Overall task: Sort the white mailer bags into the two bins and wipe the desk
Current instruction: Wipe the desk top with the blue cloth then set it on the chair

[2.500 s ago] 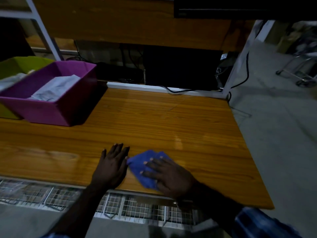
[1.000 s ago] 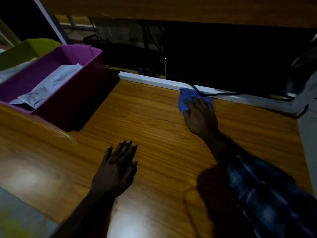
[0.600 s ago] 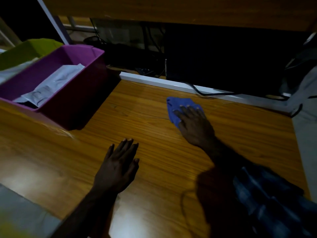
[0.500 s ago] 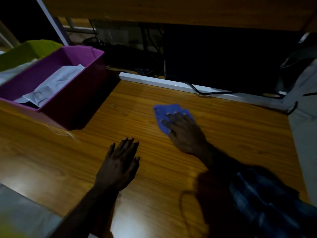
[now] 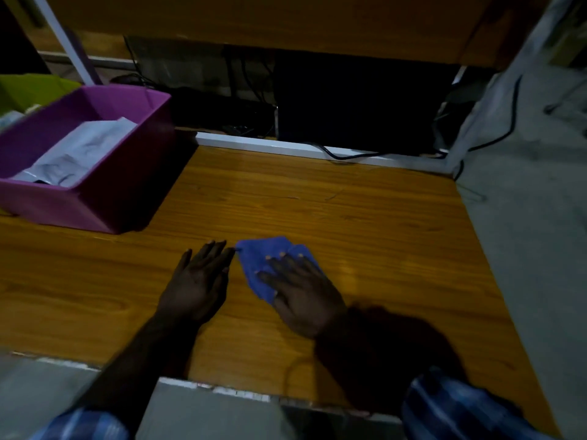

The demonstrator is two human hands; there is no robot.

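My right hand (image 5: 303, 293) presses flat on a blue cloth (image 5: 263, 257) in the middle of the wooden desk (image 5: 365, 223), fingers spread over it. My left hand (image 5: 198, 282) lies flat and bare on the desk just left of the cloth, fingertips almost touching its corner. At the back left stands a purple bin (image 5: 104, 192) with a white mailer bag (image 5: 77, 150) inside. Behind it, the corner of a green bin (image 5: 30, 90) shows, with a bit of another white bag (image 5: 9, 117) at its edge.
A white rail (image 5: 286, 147) with a black cable (image 5: 343, 155) runs along the desk's back edge, dark space beyond it. A wooden shelf (image 5: 286, 23) hangs overhead. The desk ends on the right at grey floor (image 5: 533, 249). A white post (image 5: 71, 49) rises at the back left.
My right hand has dragged the blue cloth from the back rail toward me, to the desk's middle beside my left hand. My left hand has stayed flat in place.
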